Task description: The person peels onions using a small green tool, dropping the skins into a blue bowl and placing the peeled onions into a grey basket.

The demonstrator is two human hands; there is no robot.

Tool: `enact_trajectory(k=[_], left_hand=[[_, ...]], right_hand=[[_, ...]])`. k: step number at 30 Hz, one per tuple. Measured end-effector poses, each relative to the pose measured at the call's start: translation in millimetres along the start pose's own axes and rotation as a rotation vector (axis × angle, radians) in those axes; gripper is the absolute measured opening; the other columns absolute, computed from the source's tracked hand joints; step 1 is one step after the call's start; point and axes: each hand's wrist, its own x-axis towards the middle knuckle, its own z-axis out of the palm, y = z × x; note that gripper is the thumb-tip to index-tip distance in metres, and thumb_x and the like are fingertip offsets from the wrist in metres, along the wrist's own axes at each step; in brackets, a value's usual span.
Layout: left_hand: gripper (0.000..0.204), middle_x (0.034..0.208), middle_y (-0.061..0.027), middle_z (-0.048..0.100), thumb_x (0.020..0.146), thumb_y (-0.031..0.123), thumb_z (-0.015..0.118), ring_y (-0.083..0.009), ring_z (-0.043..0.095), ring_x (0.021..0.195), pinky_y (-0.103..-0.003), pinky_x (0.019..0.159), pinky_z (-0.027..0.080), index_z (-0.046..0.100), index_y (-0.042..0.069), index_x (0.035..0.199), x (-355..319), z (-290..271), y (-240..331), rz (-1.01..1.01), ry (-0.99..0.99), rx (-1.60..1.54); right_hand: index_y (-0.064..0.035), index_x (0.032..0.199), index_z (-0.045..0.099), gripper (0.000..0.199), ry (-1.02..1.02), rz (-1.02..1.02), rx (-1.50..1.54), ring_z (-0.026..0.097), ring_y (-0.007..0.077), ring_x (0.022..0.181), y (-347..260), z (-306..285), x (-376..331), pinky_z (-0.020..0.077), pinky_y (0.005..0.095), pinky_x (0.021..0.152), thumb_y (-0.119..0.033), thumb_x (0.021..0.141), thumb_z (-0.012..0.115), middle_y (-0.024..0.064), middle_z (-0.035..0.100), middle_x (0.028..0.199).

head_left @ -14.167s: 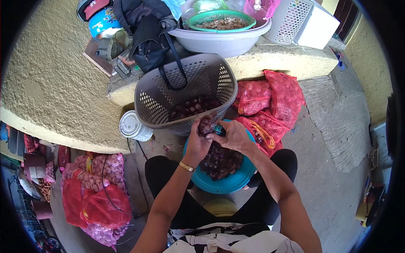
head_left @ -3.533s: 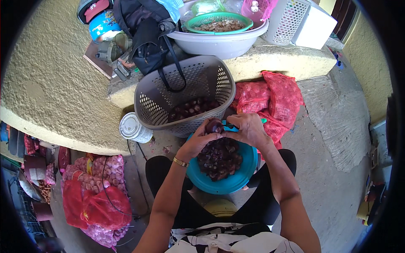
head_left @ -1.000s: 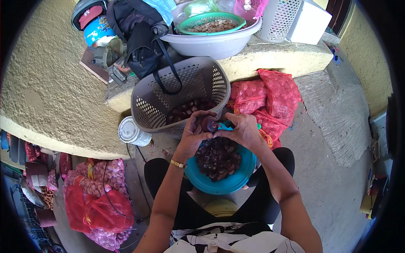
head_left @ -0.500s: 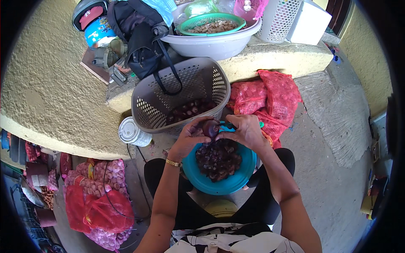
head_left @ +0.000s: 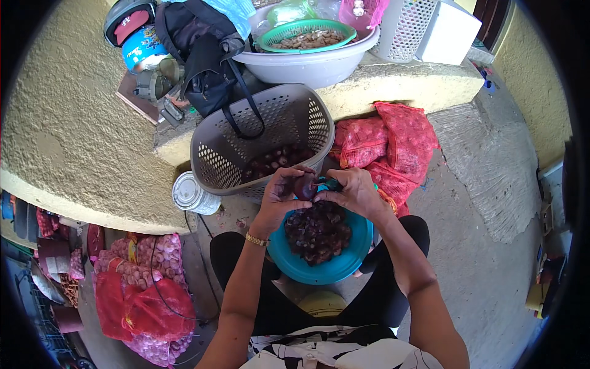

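Note:
A dark purple onion (head_left: 305,186) is held in my left hand (head_left: 279,200), the thumb underneath and the fingers curled over its far side. My right hand (head_left: 359,194) is closed against the onion's right side. It appears to grip a small knife (head_left: 332,183), with a green handle end showing past the knuckles; most of the blade is hidden. Below both hands, a teal basin (head_left: 279,258) holds a heap of dark purple onion skins or pieces (head_left: 318,234). Just beyond stands a grey-brown perforated basket (head_left: 212,138) with several onions (head_left: 276,161) in the bottom.
Red mesh sacks (head_left: 405,144) lie right of the basket. A white bucket (head_left: 193,192) stands to its left. Pinkish mesh sacks (head_left: 147,295) and a dark cord lie at lower left. On the ledge are a black bag (head_left: 212,80) and a pale tub (head_left: 307,69) holding a green colander (head_left: 289,31).
The onion has turned slightly between my hands and moved a little left. My left wrist has shifted slightly; the basin and basket stay in place.

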Motion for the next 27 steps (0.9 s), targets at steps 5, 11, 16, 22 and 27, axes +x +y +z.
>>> enact_trajectory(k=[5, 11, 16, 22, 27], left_hand=[[0.066, 0.138, -0.0073, 0.044, 0.069, -0.013, 0.075, -0.0198, 0.049, 0.127, -0.036, 0.108, 0.043, 0.049, 0.007, 0.126, 0, 7, 1, -0.014, 0.060, 0.093], [0.068, 0.144, -0.0065, 0.038, 0.071, -0.009, 0.075, -0.0193, 0.049, 0.126, -0.035, 0.107, 0.042, 0.048, 0.005, 0.132, 2, 10, 2, 0.021, 0.088, 0.362], [0.065, 0.142, -0.0085, 0.042, 0.074, -0.007, 0.074, -0.0204, 0.049, 0.127, -0.034, 0.107, 0.041, 0.048, 0.003, 0.133, -3, 10, -13, 0.127, 0.109, 0.426], [0.060, 0.134, -0.0138, 0.051, 0.077, -0.011, 0.069, -0.0229, 0.053, 0.122, -0.035, 0.105, 0.043, 0.048, 0.001, 0.131, -4, 20, -23, 0.215, 0.253, 0.527], [0.059, 0.139, -0.0159, 0.046, 0.077, -0.013, 0.067, -0.0238, 0.052, 0.124, -0.035, 0.103, 0.044, 0.048, 0.000, 0.132, -6, 18, -33, 0.315, 0.297, 0.644]], right_hand=[[-0.0047, 0.081, 0.061, 0.042, -0.037, 0.071, -0.003, 0.058, 0.0324, 0.059, 1, 0, -1, 0.0442, 0.0389, 0.054, -0.038, 0.069, 0.083, 0.0132, 0.055, 0.061], [-0.0030, 0.083, 0.062, 0.044, -0.069, 0.114, 0.006, 0.059, 0.0329, 0.060, 0, -2, 0, 0.0449, 0.0392, 0.054, -0.040, 0.071, 0.082, 0.0137, 0.057, 0.062], [-0.0011, 0.090, 0.066, 0.048, -0.006, 0.127, 0.028, 0.063, 0.0377, 0.067, 7, 10, -3, 0.0489, 0.0428, 0.061, -0.046, 0.076, 0.077, 0.0179, 0.061, 0.066], [-0.0016, 0.098, 0.068, 0.047, -0.057, 0.188, 0.135, 0.065, 0.0338, 0.071, 14, 18, -4, 0.0497, 0.0396, 0.067, -0.041, 0.076, 0.079, 0.0163, 0.065, 0.074], [0.0017, 0.095, 0.067, 0.058, -0.033, 0.167, 0.184, 0.064, 0.0399, 0.071, 11, 22, -4, 0.0506, 0.0428, 0.064, -0.054, 0.077, 0.074, 0.0203, 0.062, 0.069]])
